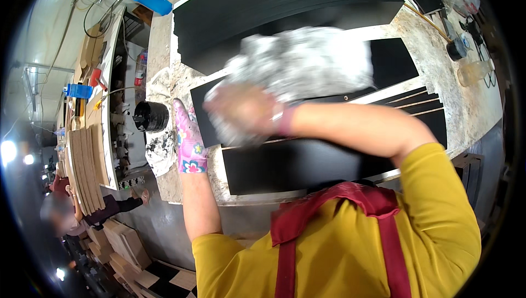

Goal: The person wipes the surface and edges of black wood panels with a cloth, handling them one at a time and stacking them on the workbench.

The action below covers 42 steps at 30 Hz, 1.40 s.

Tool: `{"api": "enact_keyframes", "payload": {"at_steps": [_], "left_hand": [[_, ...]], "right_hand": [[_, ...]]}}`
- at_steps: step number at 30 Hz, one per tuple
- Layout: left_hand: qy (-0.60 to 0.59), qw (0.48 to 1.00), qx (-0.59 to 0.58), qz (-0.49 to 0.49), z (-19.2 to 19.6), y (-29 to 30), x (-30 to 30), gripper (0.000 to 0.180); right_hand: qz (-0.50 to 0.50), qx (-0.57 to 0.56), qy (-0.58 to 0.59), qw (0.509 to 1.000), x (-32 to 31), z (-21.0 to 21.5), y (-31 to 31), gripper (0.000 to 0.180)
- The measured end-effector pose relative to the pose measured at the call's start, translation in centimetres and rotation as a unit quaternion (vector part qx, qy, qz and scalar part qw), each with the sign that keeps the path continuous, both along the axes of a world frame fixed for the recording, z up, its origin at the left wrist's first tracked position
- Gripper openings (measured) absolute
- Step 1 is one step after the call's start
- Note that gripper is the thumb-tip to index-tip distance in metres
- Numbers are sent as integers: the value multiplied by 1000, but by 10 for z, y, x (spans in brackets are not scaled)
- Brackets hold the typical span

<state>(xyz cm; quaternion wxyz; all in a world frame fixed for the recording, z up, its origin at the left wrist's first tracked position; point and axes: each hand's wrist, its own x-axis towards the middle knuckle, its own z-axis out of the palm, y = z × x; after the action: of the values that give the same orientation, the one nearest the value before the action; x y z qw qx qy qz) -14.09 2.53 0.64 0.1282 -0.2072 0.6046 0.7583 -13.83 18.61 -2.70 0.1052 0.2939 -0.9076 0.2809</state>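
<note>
**Crumpled rag over black panels on a speckled desk**

The speckled, stone-patterned desk (471, 106) fills the upper half of the head view, its surface mottled beige and its near edge running from lower left up to the right. On it lie flat, matt black rectangular panels: a large stack of long black boards (285, 2) at the far side, and nearer, the black flat panel (307, 164) being worked on. Its long axis runs left to right across the desk, rising slightly toward the right, with pale raw edges showing along its rim. More black strips (422, 103) with light edges lie stepped at its right end.

Above that panel is the large crumpled grey-white rag (307, 62), soft, wrinkled and blotchy, blurred by motion. The right hand (241, 113) is bunched around the rag's left end, fingers curled closed into the cloth; the blur hides each finger's exact place.

The left hand (189, 139) wears a pink flower-printed fabric glove, fingers straight, together and pointing away from the body, pressed flat on the desk just beside the panel's left edge. Left of it sit a paint-stained white cloth (160, 153) and a round black cup-shaped container (150, 116).
</note>
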Motion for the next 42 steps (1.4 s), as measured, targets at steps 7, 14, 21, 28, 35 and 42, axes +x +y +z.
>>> {"api": "enact_keyframes", "payload": {"at_steps": [7, 14, 21, 28, 35, 42], "left_hand": [[17, 989, 143, -39, -42, -18, -6, 41], [33, 990, 90, -100, -15, 38, 2, 34], [87, 984, 74, -136, -17, 29, 2, 44], [110, 973, 66, -191, -4, 41, 1, 62], [145, 980, -20, -134, -1, 31, 21, 73], [178, 937, -264, -141, 27, 24, 16, 70]], "right_hand": [[-95, -51, 142, 984, -27, -38, 92, 31], [-16, -85, 149, 985, 13, -24, 109, 35], [-208, 87, 245, 943, -1, -53, 206, 27], [-192, 67, 218, 954, 14, -14, 244, 30], [-121, -73, 217, 966, 2, 31, 139, 25], [-185, -177, 121, 959, 11, 56, 251, 25]]}}
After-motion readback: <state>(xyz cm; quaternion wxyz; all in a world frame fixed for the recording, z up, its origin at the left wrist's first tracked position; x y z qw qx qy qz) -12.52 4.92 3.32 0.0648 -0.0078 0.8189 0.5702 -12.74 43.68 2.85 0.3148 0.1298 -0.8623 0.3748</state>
